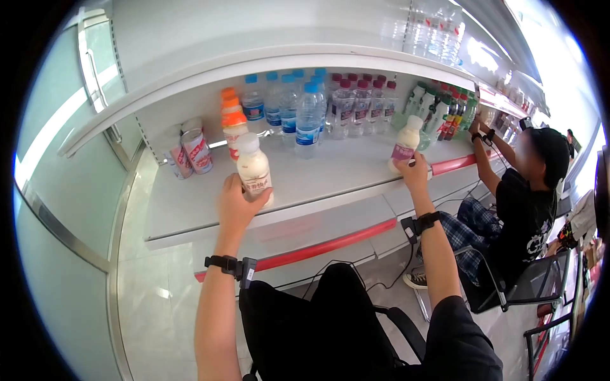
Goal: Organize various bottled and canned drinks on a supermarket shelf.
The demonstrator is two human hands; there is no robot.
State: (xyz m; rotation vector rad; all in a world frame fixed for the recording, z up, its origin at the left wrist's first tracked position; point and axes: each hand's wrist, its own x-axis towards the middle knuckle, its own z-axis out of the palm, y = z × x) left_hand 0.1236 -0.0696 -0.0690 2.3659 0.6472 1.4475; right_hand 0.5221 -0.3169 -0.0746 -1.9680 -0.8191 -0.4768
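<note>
My left hand (240, 203) is closed around the lower part of a white-capped bottle of cream-coloured milk drink (254, 166), upright at the shelf's front left. Farther right, my right hand (414, 171) grips a similar bottle with a purple label (405, 145), which tilts slightly. Just behind the left bottle stand orange-capped bottles (232, 120) in a row. Two cans (197, 151) are left of them. Blue-capped water bottles (309, 117) and dark-red-capped bottles (360, 105) fill the back between my hands. Whether either held bottle's base touches the shelf is hard to tell.
Green bottles (438, 117) stand at the right of the shelf (330, 178). An upper shelf edge (267, 60) overhangs the bottles. A co-worker (530, 190) sits at right, reaching toward the shelving. A red strip (330, 242) runs along a lower edge. Glass doors (63, 159) are at left.
</note>
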